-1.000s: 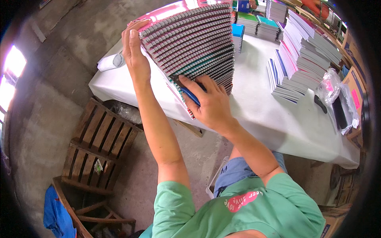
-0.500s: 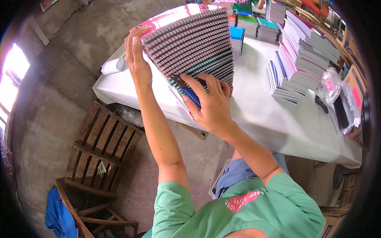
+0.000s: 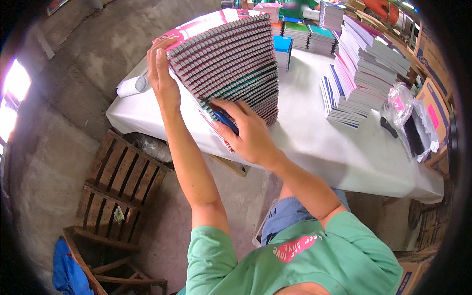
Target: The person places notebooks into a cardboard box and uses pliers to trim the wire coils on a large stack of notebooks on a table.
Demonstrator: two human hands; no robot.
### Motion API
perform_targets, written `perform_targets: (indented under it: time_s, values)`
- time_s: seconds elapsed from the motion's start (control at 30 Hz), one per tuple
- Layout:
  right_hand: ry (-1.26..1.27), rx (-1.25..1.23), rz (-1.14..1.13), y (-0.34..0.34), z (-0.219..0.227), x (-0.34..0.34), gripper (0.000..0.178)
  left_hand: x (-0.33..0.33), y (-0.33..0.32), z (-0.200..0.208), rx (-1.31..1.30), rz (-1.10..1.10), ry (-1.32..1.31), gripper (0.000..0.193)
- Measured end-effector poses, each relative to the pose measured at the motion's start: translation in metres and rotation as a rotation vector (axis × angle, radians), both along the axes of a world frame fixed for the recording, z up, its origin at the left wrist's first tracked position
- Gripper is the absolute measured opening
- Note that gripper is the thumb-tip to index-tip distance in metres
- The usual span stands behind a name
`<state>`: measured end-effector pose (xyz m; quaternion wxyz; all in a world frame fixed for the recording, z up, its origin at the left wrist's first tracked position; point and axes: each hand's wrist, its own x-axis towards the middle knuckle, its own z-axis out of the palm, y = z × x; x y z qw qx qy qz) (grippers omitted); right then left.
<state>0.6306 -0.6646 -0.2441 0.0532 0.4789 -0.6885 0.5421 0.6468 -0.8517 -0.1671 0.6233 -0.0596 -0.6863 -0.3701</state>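
Note:
A tall stack of spiral-bound notebooks [image 3: 236, 54] stands on the white-covered table [image 3: 314, 142], its grey-and-dark coil spines turned toward me. The top notebook has a shiny pink cover. My left hand [image 3: 163, 76] rests along the upper left corner of the stack, fingers stretched out flat against it. Wrapped in my right hand [image 3: 251, 135] are blue-handled pliers [image 3: 226, 121]. Their dark jaws are at the left ends of the coils, low on the stack. My fingers partly cover the tool, and the exact bite of the jaws is hidden.
Another tall stack of notebooks [image 3: 361, 73] leans at the right, near clear plastic wrap [image 3: 399, 101] and cardboard boxes [image 3: 430, 98]. Smaller notebook piles [image 3: 296, 35] stand farther back. A white roll [image 3: 132, 86] lies at left; a wooden pallet [image 3: 118, 187] stands below.
The view has shifted a little, so the scene sits farther left. My left hand keeps its place on the stack, and the pliers stay near the coils' left ends.

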Motion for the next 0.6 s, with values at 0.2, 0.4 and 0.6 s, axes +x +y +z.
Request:
perform_targets:
  time_s: [0.2,0.4,0.6]
  values:
    - [0.550,-0.122,-0.352,-0.009,0.003,-0.006,0.041,0.002,0.007,0.004,0.007,0.045,0.022,0.044]
    - [0.563,-0.053,-0.333,-0.013,0.001,-0.003,0.040,0.001,0.005,0.003,-0.007,0.029,0.041,0.042]
    - [-0.195,-0.151,0.242,-0.017,-0.004,-0.004,0.038,0.002,0.008,0.005,-0.020,0.006,0.040,0.042]
